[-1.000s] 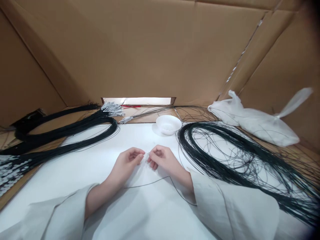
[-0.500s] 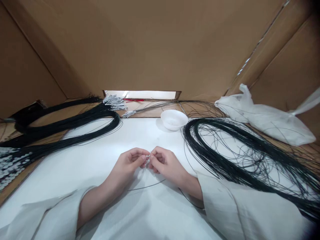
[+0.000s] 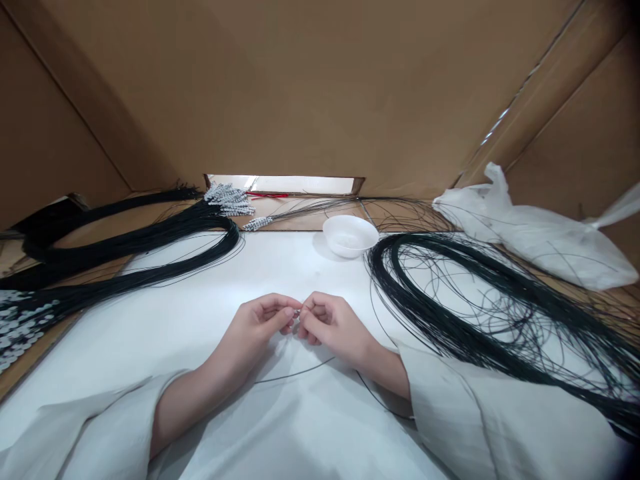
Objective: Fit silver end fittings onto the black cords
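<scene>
Two bare hands, left hand (image 3: 265, 321) and right hand (image 3: 330, 323), meet at the fingertips above the white table (image 3: 175, 320).
Watching from afar, I see both pinched closed, gripping between them a tiny pale piece (image 3: 297, 312) too small to identify, midway between the table's left and right edges. A thin dark cord (image 3: 295, 375) curves below the wrists. A round white bowl (image 3: 350, 243) stands by the far edge; a looped bundle of black cords (image 3: 425, 320) lies toward the right edge.

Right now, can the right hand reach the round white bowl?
Probably yes: white tabletop shows between the right hand and the bowl, with looped black cords to the right; that hand seemingly pinches something tiny, though.
</scene>
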Tool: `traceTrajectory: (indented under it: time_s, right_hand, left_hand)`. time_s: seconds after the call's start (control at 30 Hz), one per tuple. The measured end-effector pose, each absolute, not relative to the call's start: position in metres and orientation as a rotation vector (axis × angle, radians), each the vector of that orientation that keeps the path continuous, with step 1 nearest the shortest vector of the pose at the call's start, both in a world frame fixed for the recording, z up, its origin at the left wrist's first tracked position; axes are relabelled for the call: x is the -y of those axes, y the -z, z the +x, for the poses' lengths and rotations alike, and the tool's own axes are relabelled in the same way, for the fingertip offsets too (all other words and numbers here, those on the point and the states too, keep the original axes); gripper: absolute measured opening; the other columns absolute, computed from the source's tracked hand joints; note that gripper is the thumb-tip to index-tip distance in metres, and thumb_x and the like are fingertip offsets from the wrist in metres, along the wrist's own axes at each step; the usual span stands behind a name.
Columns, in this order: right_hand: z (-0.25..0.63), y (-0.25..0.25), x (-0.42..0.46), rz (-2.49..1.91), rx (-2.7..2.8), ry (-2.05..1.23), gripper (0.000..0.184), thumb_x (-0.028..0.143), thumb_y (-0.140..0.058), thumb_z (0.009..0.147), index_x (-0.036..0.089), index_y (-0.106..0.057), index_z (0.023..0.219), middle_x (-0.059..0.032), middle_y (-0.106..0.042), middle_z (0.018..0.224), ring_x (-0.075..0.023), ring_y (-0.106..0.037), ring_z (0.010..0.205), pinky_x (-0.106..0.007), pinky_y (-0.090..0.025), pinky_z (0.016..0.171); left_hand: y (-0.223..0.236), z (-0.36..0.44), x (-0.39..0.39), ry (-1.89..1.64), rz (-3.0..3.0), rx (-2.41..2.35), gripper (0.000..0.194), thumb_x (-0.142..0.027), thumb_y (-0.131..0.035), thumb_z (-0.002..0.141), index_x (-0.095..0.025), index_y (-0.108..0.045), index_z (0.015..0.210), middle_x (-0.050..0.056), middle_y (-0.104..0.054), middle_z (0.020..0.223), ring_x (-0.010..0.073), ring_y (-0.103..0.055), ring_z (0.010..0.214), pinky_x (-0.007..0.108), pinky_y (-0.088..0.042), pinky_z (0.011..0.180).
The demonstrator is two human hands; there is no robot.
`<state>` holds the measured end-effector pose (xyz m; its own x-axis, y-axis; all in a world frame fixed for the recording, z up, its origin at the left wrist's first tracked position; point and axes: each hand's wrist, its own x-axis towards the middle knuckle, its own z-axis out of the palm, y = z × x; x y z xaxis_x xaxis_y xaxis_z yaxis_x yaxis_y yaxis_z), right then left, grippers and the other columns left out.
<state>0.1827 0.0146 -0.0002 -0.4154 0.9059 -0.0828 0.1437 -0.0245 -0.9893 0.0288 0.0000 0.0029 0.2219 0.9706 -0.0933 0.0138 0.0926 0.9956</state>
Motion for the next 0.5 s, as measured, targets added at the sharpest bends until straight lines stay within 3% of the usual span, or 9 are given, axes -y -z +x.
traceTrajectory:
  time_s: [0.5]
  right_hand:
    - [0.183, -0.0002, -0.0156, -1.107, 1.55, -1.56, 0.007, 0.016, -0.051, 0.076, 0.014, -0.051, 0.069, -0.002, -0.059, 0.059, -0.0088, -0.051, 0.049, -0.021, -0.041, 0.049]
  left_hand:
    - [-0.0072, 0.0289, 0.0, -0.933, 1.193, -1.117, 0.014, -0.026, -0.058, 0.077, -0.015, -0.062, 0.086, 0.002, -0.059, 0.07, 0.0126, -0.052, 0.065, 0.024, -0.039, 0.063]
